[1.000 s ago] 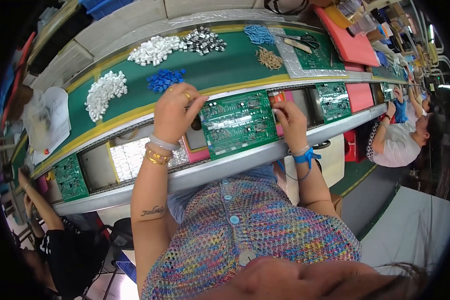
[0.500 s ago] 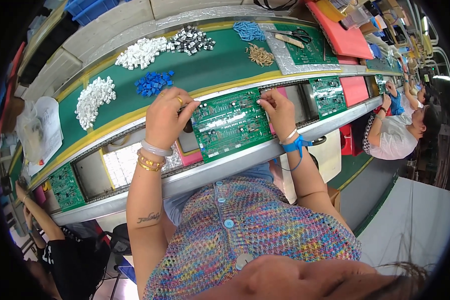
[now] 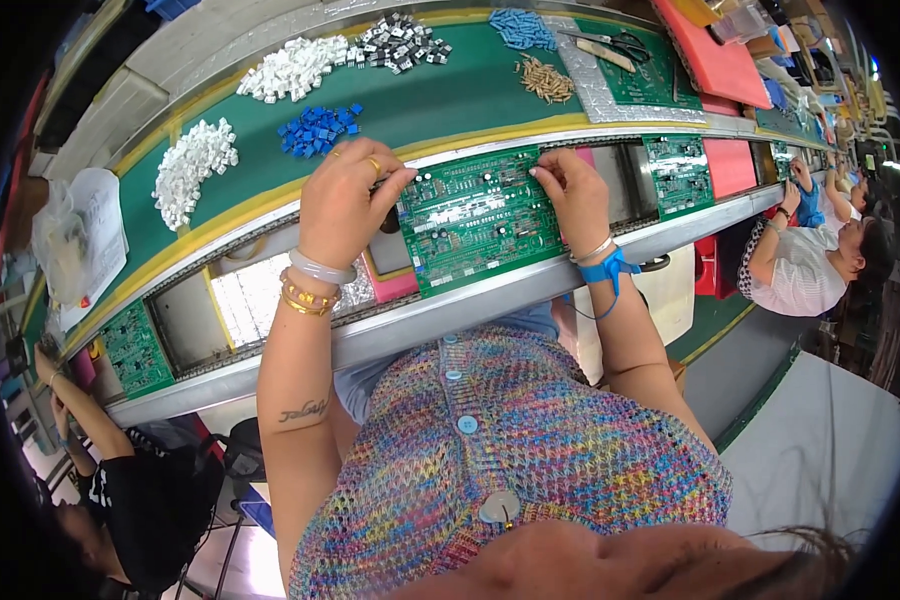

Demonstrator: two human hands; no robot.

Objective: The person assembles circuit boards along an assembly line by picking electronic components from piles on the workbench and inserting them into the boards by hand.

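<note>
A green circuit board (image 3: 482,262) packed with small parts lies in the conveyor rail in front of me. My left hand (image 3: 355,205) is at its upper left corner, thumb and index finger pressed together over the edge. At the upper right corner my right hand (image 3: 576,203) is closed in a pinch, fingertips over the board. What either pinch holds, if anything, is too small to make out. A blue wrist strap (image 3: 610,268) circles my right wrist. Just beyond my left hand lies a pile of blue connectors (image 3: 318,130) on the green mat.
White connectors (image 3: 195,172), black-and-white parts (image 3: 402,43), blue components (image 3: 523,29) and tan components (image 3: 544,78) lie in piles on the bench. Scissors (image 3: 620,42) rest farther right. Another board (image 3: 680,175) sits along the rail. Co-workers sit at both sides.
The whole view has shifted, so the bench and board appear higher and a little farther right. Both hands stay at the same corners of the board, still pinched.
</note>
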